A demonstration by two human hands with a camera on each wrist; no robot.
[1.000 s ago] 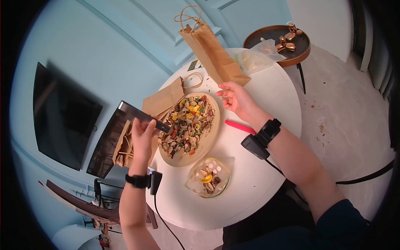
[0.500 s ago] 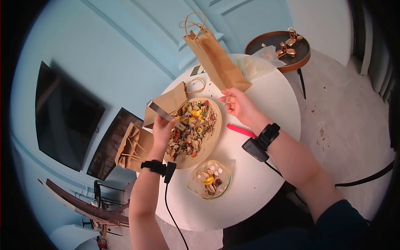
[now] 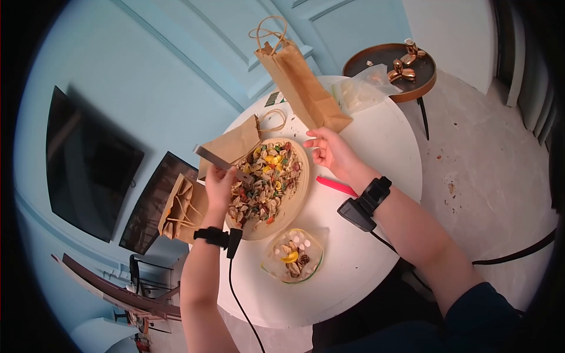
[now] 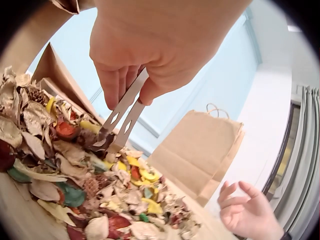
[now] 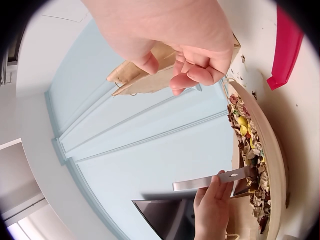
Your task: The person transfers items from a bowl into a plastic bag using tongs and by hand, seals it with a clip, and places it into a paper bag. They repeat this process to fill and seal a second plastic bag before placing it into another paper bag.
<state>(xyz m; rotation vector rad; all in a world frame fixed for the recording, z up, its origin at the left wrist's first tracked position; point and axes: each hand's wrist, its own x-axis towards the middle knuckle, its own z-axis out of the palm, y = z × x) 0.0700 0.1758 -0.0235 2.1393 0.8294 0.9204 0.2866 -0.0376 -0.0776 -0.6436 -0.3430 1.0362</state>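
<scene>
My left hand (image 3: 219, 191) pinches metal tongs (image 4: 124, 104) between thumb and fingers, over the left side of a round wooden tray (image 3: 301, 197). A heap of potpourri (image 3: 271, 182), with dried petals, yellow peel, small cones and red and green bits, covers much of the tray. In the left wrist view the tong tips sit down among the pieces, close together; whether they grip one I cannot tell. My right hand (image 3: 335, 154) hovers right of the tray with loosely curled fingers and nothing in them. Beside it lies a long pink object (image 3: 335, 185).
A clear dotted bag (image 3: 312, 250) with some potpourri stands at the table's front. Behind my right hand rises a tall paper bag (image 3: 303, 82); another paper bag (image 3: 232, 141) lies behind the tray, and a third (image 3: 197, 206) stands left. A side table (image 3: 376, 56) holds shiny figures.
My left hand has moved right and down with the tongs, from the tray's left edge to the potpourri, where the tips now reach in. My right hand has stayed almost in place.
</scene>
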